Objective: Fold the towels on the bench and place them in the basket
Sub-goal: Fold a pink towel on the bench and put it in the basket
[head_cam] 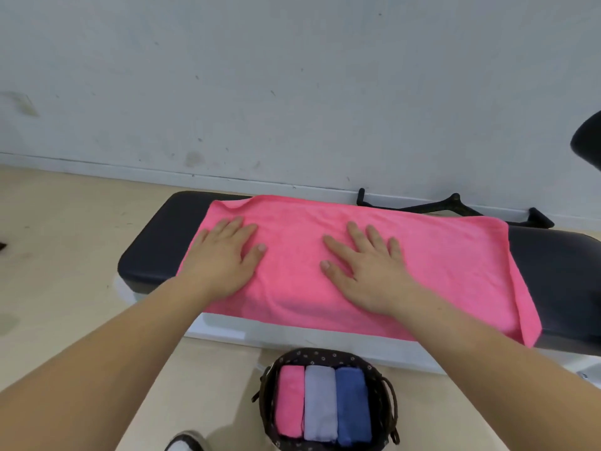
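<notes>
While the left hand and right hand press flat on it, the pink towel lies spread along the bench.
All fingers are straight and spread, gripping nothing. The towel's near edge hangs over the bench front, near the basket of three folded towels on the floor; a one-sided pull could drag it off or skew the fold.
</notes>
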{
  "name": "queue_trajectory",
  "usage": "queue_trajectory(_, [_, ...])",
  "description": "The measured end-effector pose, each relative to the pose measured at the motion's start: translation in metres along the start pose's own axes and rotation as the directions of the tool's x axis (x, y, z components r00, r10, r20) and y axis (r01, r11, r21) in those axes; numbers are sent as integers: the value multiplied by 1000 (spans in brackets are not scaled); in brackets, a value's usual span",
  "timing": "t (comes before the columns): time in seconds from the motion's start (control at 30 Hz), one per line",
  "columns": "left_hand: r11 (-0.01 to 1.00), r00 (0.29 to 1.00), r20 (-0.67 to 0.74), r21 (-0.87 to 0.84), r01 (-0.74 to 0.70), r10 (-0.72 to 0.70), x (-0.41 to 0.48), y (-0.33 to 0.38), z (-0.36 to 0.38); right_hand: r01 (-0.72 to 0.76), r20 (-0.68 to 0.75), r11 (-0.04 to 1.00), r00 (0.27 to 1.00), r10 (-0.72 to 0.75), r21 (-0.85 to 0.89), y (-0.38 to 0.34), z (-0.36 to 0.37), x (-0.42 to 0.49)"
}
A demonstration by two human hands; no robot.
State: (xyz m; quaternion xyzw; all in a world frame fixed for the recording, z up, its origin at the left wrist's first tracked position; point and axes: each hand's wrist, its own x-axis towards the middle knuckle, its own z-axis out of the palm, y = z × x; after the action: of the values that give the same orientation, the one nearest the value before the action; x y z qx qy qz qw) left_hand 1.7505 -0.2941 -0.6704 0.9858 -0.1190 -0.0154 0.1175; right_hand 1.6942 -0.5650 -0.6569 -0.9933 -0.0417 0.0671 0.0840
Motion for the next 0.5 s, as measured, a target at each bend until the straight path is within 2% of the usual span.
queue_trajectory(0.1, [997, 997, 13, 9, 76, -76, 8, -16, -7, 43, 16, 999, 999, -44, 31, -18, 3, 3])
queue_trajectory(0.2, [998, 997, 45, 8, 62, -62, 23, -20, -15, 26, 19, 999, 999, -27, 35, -29, 3, 15])
queue_trajectory(0.3, [993, 994, 59, -72, 98, -94, 42, -17, -20, 0, 13, 998, 1000, -1, 59, -32, -1, 35])
queue_trajectory(0.43, [972, 973, 15, -55, 229, -229, 56, -26, -19, -31, -12, 996, 999, 32, 88, -30, -1, 51])
queue_trajectory(0.5, [985, 984, -39, -30, 172, -173, 48, -24, -17, -34, -6, 996, 999, 34, 87, -30, 0, 52])
